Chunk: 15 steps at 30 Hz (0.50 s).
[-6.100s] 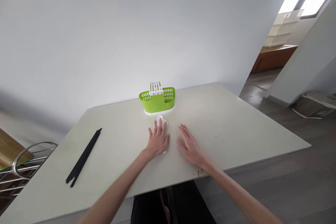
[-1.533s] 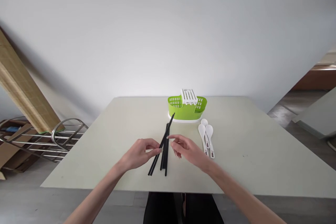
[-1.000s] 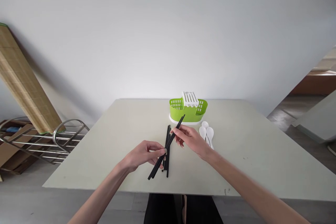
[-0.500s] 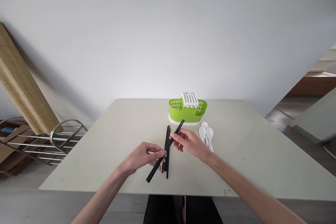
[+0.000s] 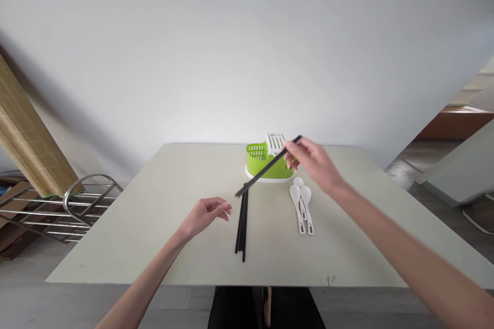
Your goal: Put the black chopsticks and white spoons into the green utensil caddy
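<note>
A pair of black chopsticks [image 5: 263, 170] is pinched near one end by my right hand [image 5: 314, 164]. They slant down to the left in front of the green basket [image 5: 266, 166], which has a white slotted top piece [image 5: 275, 144]. My left hand [image 5: 207, 217] holds nothing, its fingers loosely bent and slightly apart, left of several more black chopsticks [image 5: 242, 223] lying together on the table. White spoons [image 5: 305, 195] lie in a small group below the basket, heads pointing away from me.
The pale table [image 5: 162, 247] meets a plain wall at its far edge. To the left stand a metal rack [image 5: 83, 205] and a leaning bamboo-like mat [image 5: 34, 133]. My legs are under the near edge.
My left hand has let go of the chopsticks and drawn slightly left. My right hand has carried them up and to the right, in front of the basket. The spoon handles now show.
</note>
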Available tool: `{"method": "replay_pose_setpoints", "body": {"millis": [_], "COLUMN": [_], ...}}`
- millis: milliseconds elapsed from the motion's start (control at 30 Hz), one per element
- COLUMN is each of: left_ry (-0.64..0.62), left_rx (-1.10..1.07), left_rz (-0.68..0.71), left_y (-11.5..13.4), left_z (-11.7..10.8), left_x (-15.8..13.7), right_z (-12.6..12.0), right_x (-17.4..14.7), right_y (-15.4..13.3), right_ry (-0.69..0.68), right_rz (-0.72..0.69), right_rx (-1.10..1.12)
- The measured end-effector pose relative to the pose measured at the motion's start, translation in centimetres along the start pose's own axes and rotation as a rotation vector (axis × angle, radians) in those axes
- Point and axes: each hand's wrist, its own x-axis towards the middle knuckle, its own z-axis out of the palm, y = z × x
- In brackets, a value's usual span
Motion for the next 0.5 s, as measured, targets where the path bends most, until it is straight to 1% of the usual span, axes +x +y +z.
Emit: {"method": "replay_pose_setpoints", "body": {"millis": [100,167,233,333,500], "left_ry": [0.074,0.13,0.191,0.24,0.269], "left_rx": [0.046,0.088,0.102,0.111,0.138], "left_rz": [-0.041,-0.061,-0.063,-0.056,-0.052], "left_y": [-3.3,-4.9,-5.7,-5.8,-5.0], "left_z": [-0.9,-1.1,-1.0,-0.5,0.1], "left_x": [0.4,0.3,0.1,-0.2,-0.5], "right_z": [-2.7,-4.1,-4.8,-4.9,-3.3], "right_x": [3.9,6.3,8.5,11.2,14.7], "right_y": [-0.8,-0.6,0.2,1.8,3.9], "right_ry": [0.184,0.239,0.262,0.237,0.088], "right_rz": [-0.122,-0.169,-0.184,-0.187,-0.197], "right_rx": [-0.102,-0.177,-0.25,-0.359,-0.57]}}
